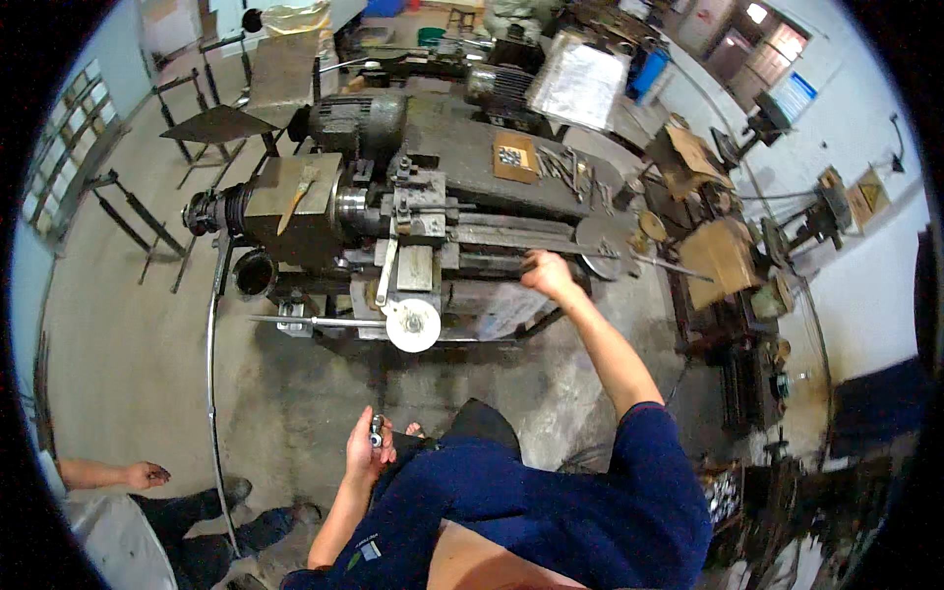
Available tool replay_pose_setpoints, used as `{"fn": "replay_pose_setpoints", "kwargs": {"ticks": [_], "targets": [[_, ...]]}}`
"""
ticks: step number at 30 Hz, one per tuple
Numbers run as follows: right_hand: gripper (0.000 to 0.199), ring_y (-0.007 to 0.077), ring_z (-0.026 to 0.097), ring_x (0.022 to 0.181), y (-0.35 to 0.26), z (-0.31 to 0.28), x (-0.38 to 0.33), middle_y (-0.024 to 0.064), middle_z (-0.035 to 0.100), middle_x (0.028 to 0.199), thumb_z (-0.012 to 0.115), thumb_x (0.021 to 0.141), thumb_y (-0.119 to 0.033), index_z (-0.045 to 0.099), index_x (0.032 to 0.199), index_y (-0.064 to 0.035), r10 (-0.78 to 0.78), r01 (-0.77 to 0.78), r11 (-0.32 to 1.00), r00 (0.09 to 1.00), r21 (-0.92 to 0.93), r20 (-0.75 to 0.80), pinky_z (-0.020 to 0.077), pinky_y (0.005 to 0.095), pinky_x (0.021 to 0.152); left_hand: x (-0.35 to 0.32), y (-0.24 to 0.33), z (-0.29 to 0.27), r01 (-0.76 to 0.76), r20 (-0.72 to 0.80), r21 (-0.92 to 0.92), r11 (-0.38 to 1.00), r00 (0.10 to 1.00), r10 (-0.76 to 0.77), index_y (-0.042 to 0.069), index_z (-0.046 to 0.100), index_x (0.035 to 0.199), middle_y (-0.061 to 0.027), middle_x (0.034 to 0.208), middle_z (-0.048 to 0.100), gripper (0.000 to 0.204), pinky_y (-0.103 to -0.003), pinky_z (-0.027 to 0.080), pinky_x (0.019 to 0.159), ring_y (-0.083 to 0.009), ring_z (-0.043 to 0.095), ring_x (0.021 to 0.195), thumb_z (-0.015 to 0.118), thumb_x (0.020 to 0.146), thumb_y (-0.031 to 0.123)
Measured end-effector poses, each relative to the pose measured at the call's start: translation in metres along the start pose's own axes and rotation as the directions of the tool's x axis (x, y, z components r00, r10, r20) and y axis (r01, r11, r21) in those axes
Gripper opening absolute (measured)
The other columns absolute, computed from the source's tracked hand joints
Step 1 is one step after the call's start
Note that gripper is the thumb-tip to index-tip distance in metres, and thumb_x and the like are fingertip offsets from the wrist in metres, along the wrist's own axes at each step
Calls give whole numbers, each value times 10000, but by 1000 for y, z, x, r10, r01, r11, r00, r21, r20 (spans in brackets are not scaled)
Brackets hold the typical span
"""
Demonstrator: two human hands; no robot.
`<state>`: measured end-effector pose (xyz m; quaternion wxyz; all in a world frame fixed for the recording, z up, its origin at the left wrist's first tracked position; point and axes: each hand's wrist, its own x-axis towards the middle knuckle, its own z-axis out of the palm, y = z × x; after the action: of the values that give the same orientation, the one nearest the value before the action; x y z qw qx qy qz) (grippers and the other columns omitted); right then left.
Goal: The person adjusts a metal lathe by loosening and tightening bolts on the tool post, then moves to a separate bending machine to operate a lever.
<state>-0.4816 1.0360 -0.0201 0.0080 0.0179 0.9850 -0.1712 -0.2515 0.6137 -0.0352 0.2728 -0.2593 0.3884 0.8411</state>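
Small shiny cylindrical metal parts (376,431) lie in my left hand (364,450), its fingers curled around them, low in front of my body. My right arm reaches forward to the front edge of a lathe (511,236). There my right hand (547,275) is closed, and what its fingers hold, if anything, is hidden. Left of that hand are the lathe's tool carriage (421,221), a flat lever (388,273) and a pale round handwheel (413,324). A wooden-handled brush (295,208) rests on the headstock (265,236).
A box of small parts (515,157) and loose wrenches (570,169) lie behind the lathe bed. A long rod (669,265) juts out at right. Another person's hand (147,476) shows at lower left, near a long pipe (211,393). More machines line the right wall.
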Motion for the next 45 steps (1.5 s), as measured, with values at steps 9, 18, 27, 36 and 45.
{"fn": "replay_pose_setpoints", "kwargs": {"ticks": [9, 18, 27, 36, 45], "targets": [[364, 285, 582, 1046, 111, -8, 273, 96, 496, 1307, 598, 681, -254, 685, 1008, -119, -150, 192, 916, 978, -352, 144, 474, 375, 897, 51, 10, 102, -274, -327, -150, 950, 920, 214, 83, 510, 654, -27, 459, 416, 515, -297, 315, 354, -164, 331, 310, 396, 919, 509], [319, 389, 628, 836, 127, 21, 333, 256, 636, 834, 636, 610, -254, 635, 794, 7, -296, 297, 955, 944, 15, 144, 511, 429, 756, 101, 5, 239, -356, -454, -230, 906, 862, 224, 15, 546, 821, -57, 479, 440, 416, -310, 349, 379, -152, 290, 307, 419, 934, 395], [319, 335, 630, 876, 77, -39, 279, 192, 650, 900, 634, 601, -223, 683, 870, -59, -362, 361, 932, 931, 43, 35, 505, 395, 789, 145, 23, 277, -323, -369, -129, 938, 893, 257, 0, 532, 873, -52, 499, 439, 371, -278, 349, 392, -133, 321, 331, 419, 939, 347], [365, 357, 541, 1095, -24, -86, 81, 192, 448, 1321, 627, 581, -101, 654, 944, -73, -905, 346, 298, 398, 890, 148, 425, 382, 936, 185, 57, 307, -344, -51, 309, 887, 925, 377, 31, 521, 1095, -7, 577, 455, 331, -217, 332, 374, -79, 397, 407, 536, 891, 291], [516, 353, 578, 995, 96, -53, 220, 192, 440, 1321, 671, 556, -221, 654, 1053, -83, -425, 425, 905, 902, 24, 74, 491, 402, 857, 176, 22, 278, -191, 16, 227, 955, 981, 193, 1, 587, 959, -24, 528, 465, 289, -237, 358, 376, -96, 371, 345, 492, 880, 262]]}}
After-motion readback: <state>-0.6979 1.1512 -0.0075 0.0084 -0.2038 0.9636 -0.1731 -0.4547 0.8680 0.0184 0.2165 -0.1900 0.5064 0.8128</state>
